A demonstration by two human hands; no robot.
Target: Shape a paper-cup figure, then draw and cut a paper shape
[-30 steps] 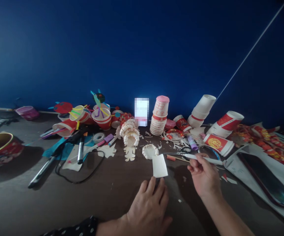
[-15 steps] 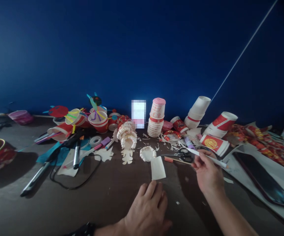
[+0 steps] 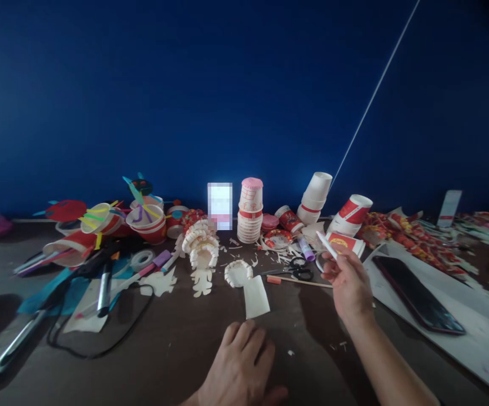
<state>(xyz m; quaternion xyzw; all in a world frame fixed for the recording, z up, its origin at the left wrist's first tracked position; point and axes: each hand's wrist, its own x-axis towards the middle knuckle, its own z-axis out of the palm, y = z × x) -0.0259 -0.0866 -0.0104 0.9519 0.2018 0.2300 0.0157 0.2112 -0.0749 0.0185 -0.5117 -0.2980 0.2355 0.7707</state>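
My right hand [image 3: 352, 290] is closed around a slim white pen [image 3: 327, 245], held raised over the table with its upper end pointing up and left. My left hand [image 3: 239, 363] rests on the dark table, fingers loosely bent and thumb apart, with nothing in it. Just beyond its fingertips lies a small cream paper rectangle [image 3: 256, 297]. Touching that paper is a white paper ring with a rolled edge [image 3: 238, 273]. Black-handled scissors [image 3: 301, 270] and a thin wooden stick with an orange end [image 3: 299, 281] lie left of my right hand.
Stacked paper cups [image 3: 250, 217] stand at the back, near more leaning cups [image 3: 315, 197]. A phone [image 3: 417, 293] lies on a white board [image 3: 468, 338] at right. Cup crafts [image 3: 145, 223], tape [image 3: 141, 260] and a black-and-silver tool [image 3: 13, 349] with a cord fill the left.
The view has turned right, so the table things sit further left. The pen in my right hand has tipped more upright. My left hand stays on the table.
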